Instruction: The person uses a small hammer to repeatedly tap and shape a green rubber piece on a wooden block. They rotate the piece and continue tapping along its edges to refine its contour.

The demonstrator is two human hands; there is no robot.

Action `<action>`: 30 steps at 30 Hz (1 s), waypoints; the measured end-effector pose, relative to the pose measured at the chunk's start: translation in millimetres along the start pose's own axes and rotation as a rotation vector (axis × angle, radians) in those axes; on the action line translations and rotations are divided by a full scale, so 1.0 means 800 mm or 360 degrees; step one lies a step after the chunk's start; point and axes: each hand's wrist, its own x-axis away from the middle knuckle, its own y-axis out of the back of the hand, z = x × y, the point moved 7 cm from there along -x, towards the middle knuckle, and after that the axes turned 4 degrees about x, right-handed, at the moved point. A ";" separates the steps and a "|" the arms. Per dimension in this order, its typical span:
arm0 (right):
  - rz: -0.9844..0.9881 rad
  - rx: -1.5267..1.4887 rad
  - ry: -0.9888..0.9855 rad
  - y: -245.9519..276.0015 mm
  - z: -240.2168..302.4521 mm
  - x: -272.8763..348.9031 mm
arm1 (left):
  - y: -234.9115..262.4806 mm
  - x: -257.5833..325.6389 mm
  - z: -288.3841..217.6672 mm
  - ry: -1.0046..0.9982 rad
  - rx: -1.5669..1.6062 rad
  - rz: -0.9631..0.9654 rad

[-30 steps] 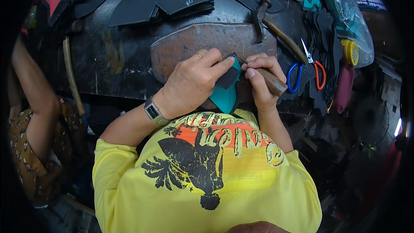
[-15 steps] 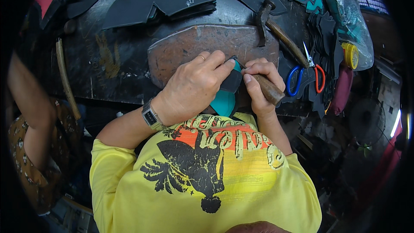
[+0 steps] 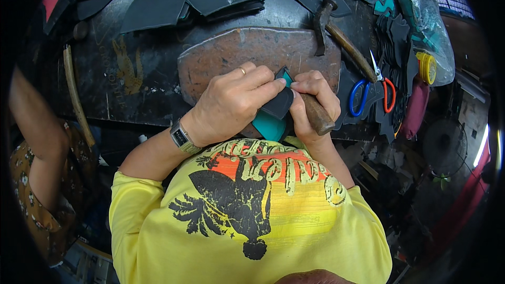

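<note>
While the left hand (image 3: 231,104) presses its closed fingers on a teal-and-black piece (image 3: 274,113) over a brown slab (image 3: 252,50), the right hand (image 3: 310,106) grips a wooden-handled tool (image 3: 317,115).

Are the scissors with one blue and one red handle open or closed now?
Closed, it seems. The scissors lie flat on the dark workbench, blades together in one point.
</note>
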 end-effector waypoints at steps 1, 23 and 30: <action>0.0005 -0.0014 0.0005 0.001 -0.001 0.000 | 0.000 0.001 0.001 0.0013 0.0013 0.0000; 0.0078 -0.0290 -0.0199 0.004 -0.017 0.005 | -0.003 0.001 0.005 0.0111 0.0007 0.0059; 0.0017 -0.0467 -0.0280 0.007 -0.019 0.002 | -0.002 -0.001 0.002 0.0057 0.0001 -0.0002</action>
